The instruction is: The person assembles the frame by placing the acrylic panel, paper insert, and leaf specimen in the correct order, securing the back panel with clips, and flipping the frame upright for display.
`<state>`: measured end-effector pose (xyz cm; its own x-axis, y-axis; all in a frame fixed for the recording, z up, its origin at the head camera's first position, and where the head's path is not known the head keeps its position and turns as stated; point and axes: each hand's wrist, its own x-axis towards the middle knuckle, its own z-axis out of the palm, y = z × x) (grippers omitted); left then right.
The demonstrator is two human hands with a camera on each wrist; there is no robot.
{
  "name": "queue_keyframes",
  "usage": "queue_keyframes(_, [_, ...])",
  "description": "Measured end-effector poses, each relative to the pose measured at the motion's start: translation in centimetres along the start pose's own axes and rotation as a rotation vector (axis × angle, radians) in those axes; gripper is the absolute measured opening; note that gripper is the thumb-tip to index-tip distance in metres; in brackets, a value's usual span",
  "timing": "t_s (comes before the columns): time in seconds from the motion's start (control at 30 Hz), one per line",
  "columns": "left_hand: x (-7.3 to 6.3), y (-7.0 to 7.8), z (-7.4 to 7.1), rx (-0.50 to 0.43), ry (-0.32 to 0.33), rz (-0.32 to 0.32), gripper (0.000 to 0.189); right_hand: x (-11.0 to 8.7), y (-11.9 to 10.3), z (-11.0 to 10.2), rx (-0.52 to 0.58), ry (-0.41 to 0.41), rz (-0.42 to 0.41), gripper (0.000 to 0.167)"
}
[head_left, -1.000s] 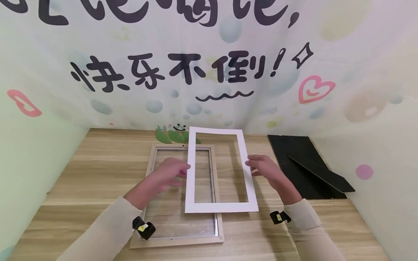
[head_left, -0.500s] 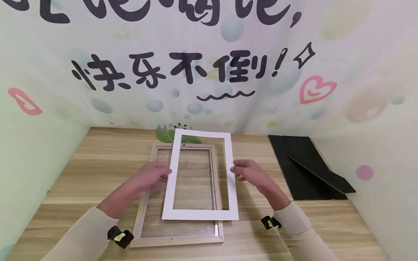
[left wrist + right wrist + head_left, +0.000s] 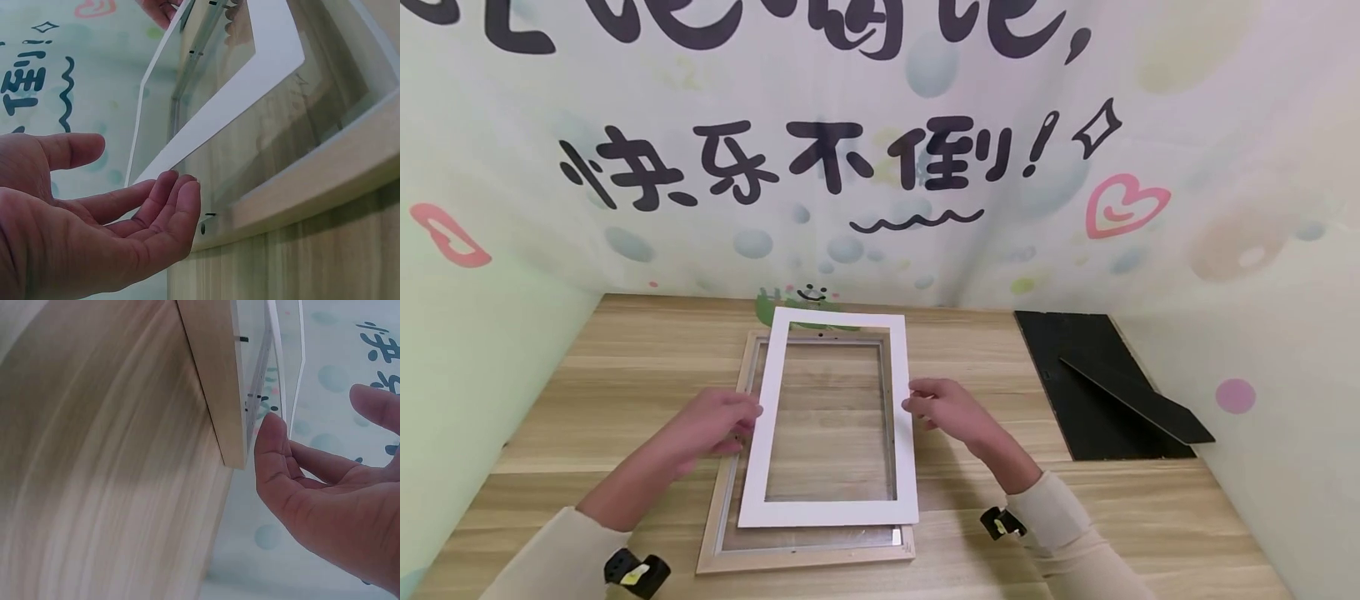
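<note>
Between my hands is a white picture mat (image 3: 827,513), a flat rectangular border with a large opening. It is tilted a little over a light wooden picture frame (image 3: 805,559) that lies on the table with a clear pane inside. My left hand (image 3: 711,423) holds the mat's left edge at the fingertips, fingers bent. On the opposite edge, my right hand (image 3: 951,410) holds it likewise. In the left wrist view, the thumb stands apart from the mat (image 3: 215,112). The right wrist view shows bent fingers at the edge, beside the wooden frame (image 3: 219,394).
At the right of the wooden table (image 3: 602,375) lies a black backing board (image 3: 1078,358) with its stand flap (image 3: 1138,402) raised. A printed cloth (image 3: 715,250) hangs behind the table, with green printed leaves low down. Pale walls border both sides.
Both hands have carried the mat left and toward me, and lower. It now overlaps most of the wooden frame instead of its right part. The frame and black board have stayed put.
</note>
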<state>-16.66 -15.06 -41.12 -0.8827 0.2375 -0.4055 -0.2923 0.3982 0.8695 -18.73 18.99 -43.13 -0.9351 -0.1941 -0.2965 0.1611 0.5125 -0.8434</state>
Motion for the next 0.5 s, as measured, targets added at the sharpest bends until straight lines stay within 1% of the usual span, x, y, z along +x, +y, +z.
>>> queue_keyframes(0.1, [-0.3,-0.5,-0.2,0.004,0.004,-0.001,0.039,0.2,0.1,0.4,0.019,-0.007,0.005,0.050])
queue_keyframes(0.3, [-0.6,-1.2,-0.5,-0.001,0.031,-0.009,0.041,0.3,0.2,1.1,0.062,-0.028,0.003,0.050])
queue_keyframes(0.43, [-0.7,-1.7,-0.5,-0.004,0.045,-0.011,0.037,0.3,0.2,1.6,0.065,-0.043,-0.005,0.052])
queue_keyframes(0.5, [-0.8,-2.0,-0.5,0.002,0.051,-0.010,0.035,0.3,0.2,1.8,0.048,-0.038,-0.011,0.052])
